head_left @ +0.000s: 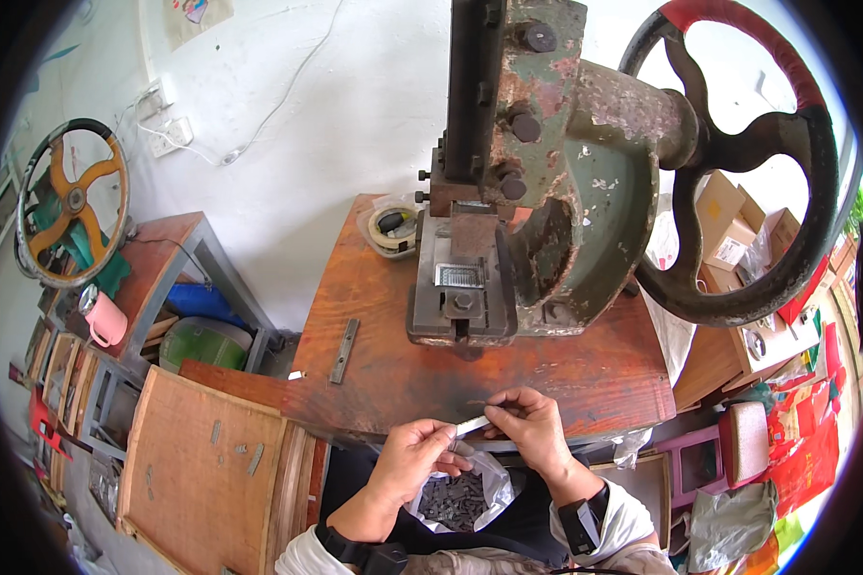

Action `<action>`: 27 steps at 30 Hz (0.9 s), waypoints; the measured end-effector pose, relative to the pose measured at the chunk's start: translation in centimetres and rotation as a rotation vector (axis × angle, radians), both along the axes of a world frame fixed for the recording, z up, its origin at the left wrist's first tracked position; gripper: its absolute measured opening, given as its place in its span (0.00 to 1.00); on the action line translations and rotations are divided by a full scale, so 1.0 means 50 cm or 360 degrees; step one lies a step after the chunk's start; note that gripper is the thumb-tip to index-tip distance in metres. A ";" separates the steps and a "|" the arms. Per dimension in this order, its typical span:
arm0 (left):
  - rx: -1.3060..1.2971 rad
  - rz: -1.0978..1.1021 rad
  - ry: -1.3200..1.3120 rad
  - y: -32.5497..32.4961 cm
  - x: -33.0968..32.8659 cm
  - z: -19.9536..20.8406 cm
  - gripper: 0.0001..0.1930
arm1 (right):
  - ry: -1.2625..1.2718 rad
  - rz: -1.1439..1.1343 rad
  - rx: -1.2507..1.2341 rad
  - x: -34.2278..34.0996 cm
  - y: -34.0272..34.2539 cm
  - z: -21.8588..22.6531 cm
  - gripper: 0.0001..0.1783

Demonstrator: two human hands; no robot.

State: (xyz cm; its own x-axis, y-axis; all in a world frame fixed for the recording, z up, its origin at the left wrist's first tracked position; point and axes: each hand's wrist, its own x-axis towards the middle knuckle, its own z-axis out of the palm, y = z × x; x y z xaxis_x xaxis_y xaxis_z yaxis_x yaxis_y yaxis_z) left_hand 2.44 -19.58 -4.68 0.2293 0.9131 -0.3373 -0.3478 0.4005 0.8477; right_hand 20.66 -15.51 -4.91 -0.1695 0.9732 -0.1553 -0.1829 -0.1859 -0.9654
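Between my two hands is a small, pale metal strip (471, 425). The thumb and fingers of my left hand (408, 470) pinch its nearer left end. My right hand (532, 433) grips the far right end between thumb and fingertips. Below them, in my lap, an open white plastic bag (497, 484) holds many small dark grey metal pieces (454, 502). Beyond my hands stands a worn green hand press (612, 206) on a wooden bench (384, 369). Its metal die bed (431, 311) carries a shiny patterned plate (458, 276).
A large handwheel (804, 225) juts out on the press's right. On the bench lie a grey metal bar (344, 351) and a tape roll (393, 230). At the left, a wooden board (201, 479) bears several small metal strips. A stool (744, 443) stands at the right.
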 end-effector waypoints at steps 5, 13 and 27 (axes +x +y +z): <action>0.0006 0.0059 0.0047 0.000 0.005 -0.003 0.13 | -0.1186 0.0009 0.1473 -0.016 -0.012 0.021 0.11; 0.0211 0.0268 0.0292 0.007 0.020 0.009 0.14 | -0.1055 0.0006 0.1589 -0.031 -0.020 0.004 0.09; 0.0404 0.0153 0.0681 0.006 0.021 0.005 0.13 | -0.0876 0.0237 0.1142 -0.027 -0.013 0.024 0.06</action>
